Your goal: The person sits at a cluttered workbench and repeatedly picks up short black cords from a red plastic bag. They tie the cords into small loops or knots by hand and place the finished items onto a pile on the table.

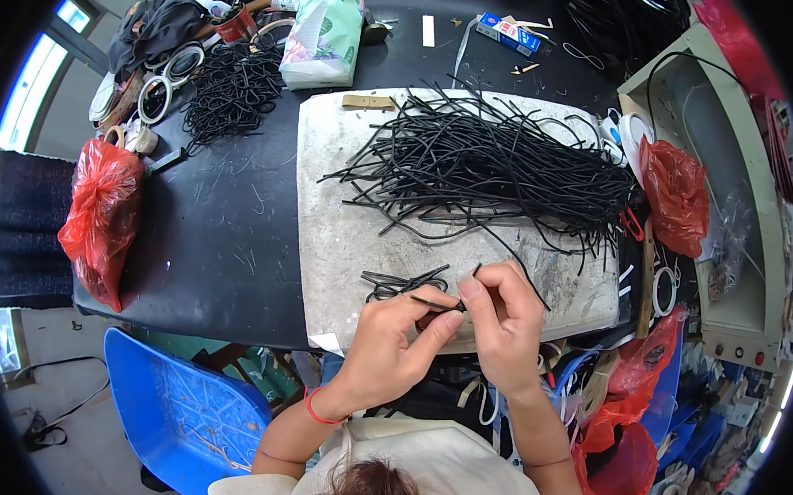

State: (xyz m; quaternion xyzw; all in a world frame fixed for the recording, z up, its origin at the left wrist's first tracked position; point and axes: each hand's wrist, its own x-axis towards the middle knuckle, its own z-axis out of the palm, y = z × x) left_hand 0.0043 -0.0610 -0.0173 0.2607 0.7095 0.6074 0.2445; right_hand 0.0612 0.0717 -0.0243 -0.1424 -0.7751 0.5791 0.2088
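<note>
My left hand and my right hand meet over the near edge of a worn white board. Between their pinched fingers is a thin black cord; one end pokes out past the left fingers, and a short tip shows above the right ones. How it is looped there is hidden by the fingers. Just beyond my left hand lies a small bunch of black cords. A big heap of loose black cords spreads over the far part of the board, one strand trailing toward my right hand.
Coiled black cords and a tissue pack sit at the far left. A red plastic bag stands at the table's left edge, another at the right beside a beige metal box. Below is a blue chair.
</note>
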